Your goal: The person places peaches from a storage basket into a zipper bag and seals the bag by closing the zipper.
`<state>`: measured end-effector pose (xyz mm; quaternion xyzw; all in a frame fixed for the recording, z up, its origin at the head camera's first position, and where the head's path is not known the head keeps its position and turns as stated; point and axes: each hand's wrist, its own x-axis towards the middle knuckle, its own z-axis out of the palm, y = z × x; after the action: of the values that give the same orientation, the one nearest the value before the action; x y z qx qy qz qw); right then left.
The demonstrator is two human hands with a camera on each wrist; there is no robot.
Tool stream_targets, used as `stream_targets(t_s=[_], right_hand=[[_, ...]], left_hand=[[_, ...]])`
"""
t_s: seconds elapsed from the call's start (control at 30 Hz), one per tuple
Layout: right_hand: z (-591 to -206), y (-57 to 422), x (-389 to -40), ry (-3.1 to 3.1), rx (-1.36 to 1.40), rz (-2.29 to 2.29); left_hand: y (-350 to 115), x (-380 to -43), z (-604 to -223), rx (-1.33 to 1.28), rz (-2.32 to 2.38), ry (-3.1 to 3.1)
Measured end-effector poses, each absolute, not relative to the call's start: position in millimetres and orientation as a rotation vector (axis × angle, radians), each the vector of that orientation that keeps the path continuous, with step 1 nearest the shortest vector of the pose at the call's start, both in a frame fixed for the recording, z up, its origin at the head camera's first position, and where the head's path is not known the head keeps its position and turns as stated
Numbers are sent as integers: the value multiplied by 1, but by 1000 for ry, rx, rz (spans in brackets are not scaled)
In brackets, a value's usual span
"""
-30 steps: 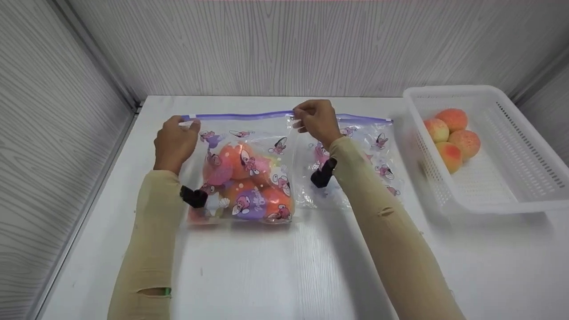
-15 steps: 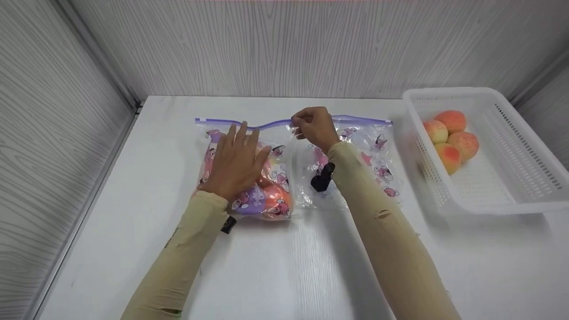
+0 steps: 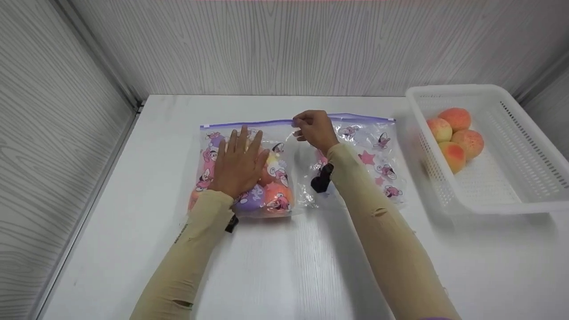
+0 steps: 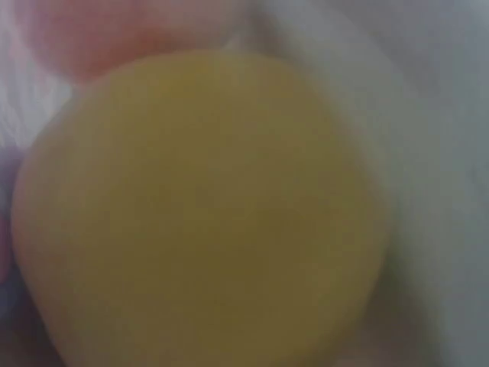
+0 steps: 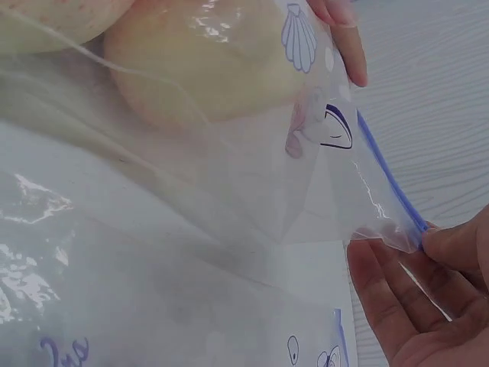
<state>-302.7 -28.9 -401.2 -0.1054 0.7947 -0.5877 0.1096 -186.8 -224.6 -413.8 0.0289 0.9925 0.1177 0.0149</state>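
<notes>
A clear zip bag (image 3: 210, 166) with pink and purple cartoon prints lies on the table, filled with several peaches (image 3: 278, 195). My left hand (image 3: 239, 169) lies flat on top of it, fingers straight and spread. At the bag's upper right corner, my right hand (image 3: 316, 131) pinches the end of the purple zip strip (image 3: 258, 122). The right wrist view shows the thumb and a finger of that hand (image 5: 435, 306) on the blue-purple strip (image 5: 393, 187). A blurred yellow peach (image 4: 206, 214) fills most of the left wrist view.
Right of the filled bag lies a flat second zip bag (image 3: 369, 158), partly hidden by my right forearm. A white perforated basket (image 3: 511, 206) with several peaches (image 3: 469, 143) stands at the right. Grey wood-grain panels (image 3: 275, 49) border the table's back and left side.
My left hand has left the bag's upper left corner and moved right and down onto the bag, fingers spread. The zip strip's left end shifted right and slightly down. My right hand still pinches its corner.
</notes>
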Motion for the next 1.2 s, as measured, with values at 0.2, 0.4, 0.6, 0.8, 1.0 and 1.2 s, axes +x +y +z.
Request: stream_targets(t_s=[0.2,0.4,0.6,0.8,1.0,1.2], right_hand=[[-401,-24,-304,2290,-302,-1709],[-394,-14,-303,2296,-316,-1698],[-393,-3,-302,2281,-292,-1722],[-393,5,-299,2268,-269,-1768],[-394,14,-301,2255,-246,-1795],[-389,34,-298,2364,-368,-1625]], left_hand=[[-211,-177,-404,89,378,3106],[-185,-158,-407,108,405,3122],[-185,-158,-413,76,373,3121],[-202,-164,-411,55,366,3106],[-211,-169,-408,47,350,3084],[-203,-168,-402,80,358,3085]])
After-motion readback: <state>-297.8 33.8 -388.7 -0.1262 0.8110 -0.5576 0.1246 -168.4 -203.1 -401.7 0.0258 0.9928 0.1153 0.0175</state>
